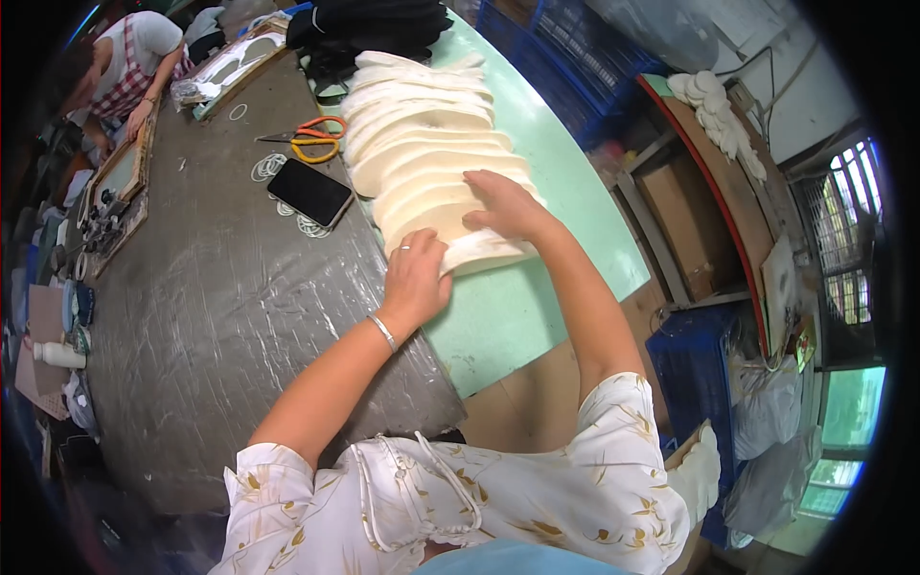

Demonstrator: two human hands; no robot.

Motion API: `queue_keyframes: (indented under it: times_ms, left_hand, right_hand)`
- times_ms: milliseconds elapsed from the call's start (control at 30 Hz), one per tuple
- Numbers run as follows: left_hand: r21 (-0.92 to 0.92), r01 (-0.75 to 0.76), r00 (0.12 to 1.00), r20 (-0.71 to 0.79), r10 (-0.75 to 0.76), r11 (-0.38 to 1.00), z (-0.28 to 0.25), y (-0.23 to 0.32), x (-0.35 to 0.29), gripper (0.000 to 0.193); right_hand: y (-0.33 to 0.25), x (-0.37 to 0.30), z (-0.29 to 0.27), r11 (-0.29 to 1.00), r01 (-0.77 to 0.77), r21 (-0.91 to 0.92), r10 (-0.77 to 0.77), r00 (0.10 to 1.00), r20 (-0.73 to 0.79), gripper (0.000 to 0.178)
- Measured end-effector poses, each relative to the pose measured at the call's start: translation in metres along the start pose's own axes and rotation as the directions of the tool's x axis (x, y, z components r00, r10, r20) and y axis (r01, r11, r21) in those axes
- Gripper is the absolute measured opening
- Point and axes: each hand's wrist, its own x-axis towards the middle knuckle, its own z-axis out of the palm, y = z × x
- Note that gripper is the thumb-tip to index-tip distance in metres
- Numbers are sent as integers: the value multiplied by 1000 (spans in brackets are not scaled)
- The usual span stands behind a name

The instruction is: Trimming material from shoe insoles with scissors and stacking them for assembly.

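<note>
A long row of overlapping cream insole-shaped pieces (436, 158) lies along the pale green tabletop (508, 321), fanned from near to far. My left hand (417, 276) is at the row's near left end, its fingers bent over the edges of the closest pieces. On the right side of the row, my right hand (508, 205) lies with thumb and fingers apart, touching the tops of the pieces. Its outer fingers are partly hidden. Left of the row are orange-and-yellow-handled scissors (319, 140) and a black phone (310, 192) on white rings.
A grey plastic-covered table (220, 297) adjoins on the left. At its far end a person in a checked apron (134, 67) leans over a frame (125, 172). Black cloth (364, 29) is piled behind the row. Blue crates (565, 67) and a wooden shelf (680, 211) stand right.
</note>
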Motion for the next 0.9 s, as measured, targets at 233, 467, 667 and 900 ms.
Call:
queue_keyframes:
  times_ms: [233, 467, 667, 900]
  left_hand:
    - [70, 54, 992, -117, -46, 996, -5, -8, 6, 74]
    - [26, -11, 1000, 30, 10, 1000, -14, -10, 9, 62]
    - [-47, 36, 999, 26, -35, 998, -6, -10, 4, 59]
    - [73, -46, 998, -33, 49, 996, -24, -19, 13, 58]
  right_hand:
    - [3, -12, -6, 996, -33, 81, 20, 987, 160, 37]
    - [-2, 23, -8, 989, 19, 144, -16, 1000, -25, 60]
    - [-10, 56, 22, 929, 42, -368, -72, 995, -68, 68]
    - [-19, 22, -11, 997, 63, 40, -70, 975, 211, 31]
